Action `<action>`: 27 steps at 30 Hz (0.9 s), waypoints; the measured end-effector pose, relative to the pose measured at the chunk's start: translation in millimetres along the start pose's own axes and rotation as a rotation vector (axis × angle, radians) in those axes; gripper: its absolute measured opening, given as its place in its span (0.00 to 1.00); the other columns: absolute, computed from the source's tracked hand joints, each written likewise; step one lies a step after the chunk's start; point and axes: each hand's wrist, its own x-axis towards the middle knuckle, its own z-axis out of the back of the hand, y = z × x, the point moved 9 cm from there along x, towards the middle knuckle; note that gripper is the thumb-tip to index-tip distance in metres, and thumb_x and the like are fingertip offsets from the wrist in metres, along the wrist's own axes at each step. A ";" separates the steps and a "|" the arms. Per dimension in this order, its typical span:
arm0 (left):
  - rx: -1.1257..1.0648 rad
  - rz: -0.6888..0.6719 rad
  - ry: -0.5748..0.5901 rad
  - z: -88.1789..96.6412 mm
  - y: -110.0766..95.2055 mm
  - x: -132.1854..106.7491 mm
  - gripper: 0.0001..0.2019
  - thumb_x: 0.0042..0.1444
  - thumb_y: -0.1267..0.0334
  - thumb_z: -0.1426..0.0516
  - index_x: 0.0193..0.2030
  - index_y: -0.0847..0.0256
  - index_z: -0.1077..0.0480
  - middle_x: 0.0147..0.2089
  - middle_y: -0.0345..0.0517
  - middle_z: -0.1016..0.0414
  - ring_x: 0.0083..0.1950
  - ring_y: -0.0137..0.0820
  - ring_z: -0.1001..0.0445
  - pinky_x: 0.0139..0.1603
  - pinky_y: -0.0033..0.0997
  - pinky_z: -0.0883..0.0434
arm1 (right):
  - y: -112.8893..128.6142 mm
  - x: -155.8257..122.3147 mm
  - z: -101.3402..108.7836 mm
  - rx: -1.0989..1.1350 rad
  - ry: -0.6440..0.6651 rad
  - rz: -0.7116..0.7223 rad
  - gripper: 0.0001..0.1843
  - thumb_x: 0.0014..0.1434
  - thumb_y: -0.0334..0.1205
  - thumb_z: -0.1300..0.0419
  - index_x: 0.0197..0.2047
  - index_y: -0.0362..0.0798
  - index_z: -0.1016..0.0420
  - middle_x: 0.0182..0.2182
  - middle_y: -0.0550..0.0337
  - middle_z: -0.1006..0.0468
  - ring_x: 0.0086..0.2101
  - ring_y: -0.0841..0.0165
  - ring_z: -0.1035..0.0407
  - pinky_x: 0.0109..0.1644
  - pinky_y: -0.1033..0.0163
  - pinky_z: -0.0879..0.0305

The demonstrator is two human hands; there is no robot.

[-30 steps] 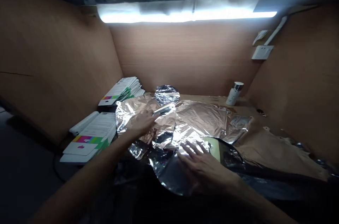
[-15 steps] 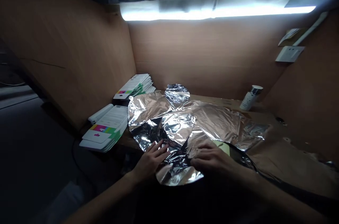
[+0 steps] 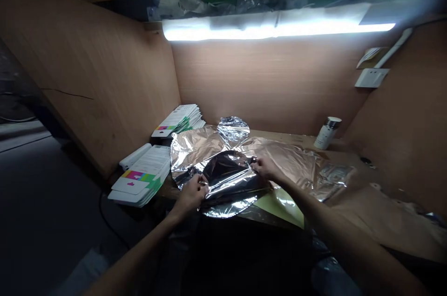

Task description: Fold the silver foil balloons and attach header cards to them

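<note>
Foil sheet (image 3: 226, 179) held up at the desk's near edge

Left hand (image 3: 190, 196) and right hand (image 3: 267, 168) pinch its rim between pressed-together fingers, above the wooden desk (image 3: 282, 138). Beyond stands a white bottle (image 3: 324, 135) with a metal cap (image 3: 333, 122), contents hidden.

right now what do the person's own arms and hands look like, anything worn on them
The left hand and right hand are bare, with no gloves or rings that can be made out. The left forearm and right forearm are bare too, with no sleeve, watch or band visible.
</note>
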 end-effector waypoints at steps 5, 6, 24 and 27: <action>0.469 -0.428 -0.180 -4.7 -37.1 -5.8 0.27 0.65 0.63 0.44 0.70 0.54 0.39 0.70 0.58 0.37 0.69 0.49 0.35 0.67 0.55 0.38 | 57.4 -4.3 -14.0 -0.325 -0.191 0.194 0.25 0.69 0.48 0.46 0.64 0.46 0.31 0.64 0.38 0.33 0.65 0.48 0.42 0.68 0.43 0.50; 0.517 -0.525 -0.104 -15.0 -41.2 -6.7 0.24 0.67 0.64 0.46 0.69 0.52 0.37 0.72 0.56 0.38 0.71 0.48 0.38 0.70 0.54 0.40 | 73.8 -10.6 -28.6 -0.405 -0.141 0.336 0.27 0.70 0.49 0.46 0.67 0.48 0.34 0.67 0.41 0.36 0.66 0.50 0.43 0.69 0.43 0.51; 0.200 -0.421 0.644 -19.9 -56.5 -6.2 0.11 0.63 0.54 0.44 0.42 0.55 0.23 0.40 0.44 0.20 0.44 0.40 0.23 0.49 0.35 0.29 | 8.7 -67.3 -23.6 -0.086 0.663 0.251 0.10 0.59 0.41 0.44 0.30 0.46 0.26 0.25 0.61 0.26 0.26 0.70 0.35 0.33 0.66 0.39; 0.179 -0.235 0.637 -9.8 -49.7 39.7 0.22 0.64 0.42 0.48 0.36 0.57 0.24 0.34 0.45 0.22 0.34 0.36 0.25 0.37 0.31 0.31 | -24.6 -39.5 -5.3 -0.015 0.530 0.028 0.16 0.60 0.45 0.47 0.28 0.44 0.27 0.23 0.61 0.29 0.23 0.71 0.37 0.28 0.66 0.42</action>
